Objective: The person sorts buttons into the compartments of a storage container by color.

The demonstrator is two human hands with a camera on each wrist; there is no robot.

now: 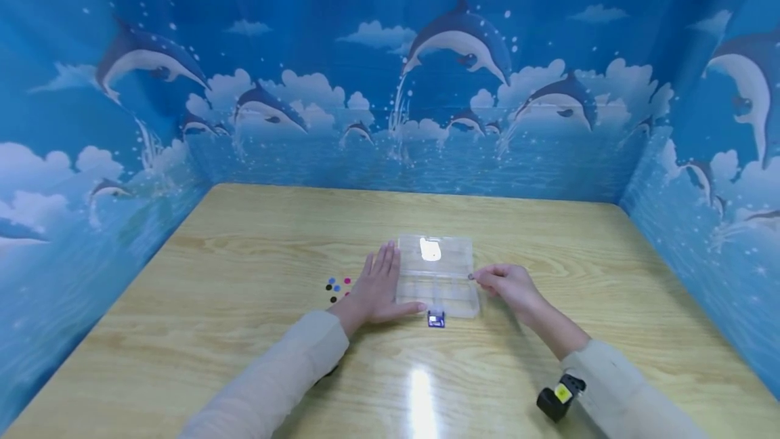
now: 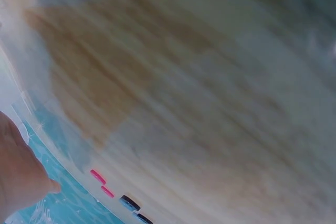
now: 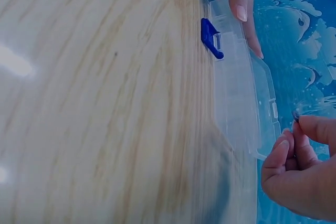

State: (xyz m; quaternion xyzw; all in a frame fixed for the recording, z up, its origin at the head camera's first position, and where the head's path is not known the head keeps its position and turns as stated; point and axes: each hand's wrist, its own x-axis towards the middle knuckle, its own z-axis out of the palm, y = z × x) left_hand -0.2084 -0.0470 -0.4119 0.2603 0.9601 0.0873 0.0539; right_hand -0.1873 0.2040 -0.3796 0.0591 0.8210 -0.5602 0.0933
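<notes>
A clear plastic compartment box (image 1: 457,293) lies with its lid (image 1: 453,256) folded back on the far side; a blue latch (image 1: 436,319) is at its near edge. My left hand (image 1: 379,291) rests along the box's left side, fingers straight, thumb reaching toward the latch. At the right side of the box, my right hand (image 1: 510,284) pinches a small dark disc (image 3: 295,116) between thumb and finger. Small round discs lie left of the left hand: black (image 1: 329,287), blue (image 1: 337,288) and pink (image 1: 347,280), some partly hidden by that hand.
The wood-grain table (image 1: 262,236) is enclosed at the back and sides by a blue dolphin-print curtain (image 1: 341,53). A black device (image 1: 553,402) with a yellow mark is on the right wrist. Light glares on the tabletop near the front.
</notes>
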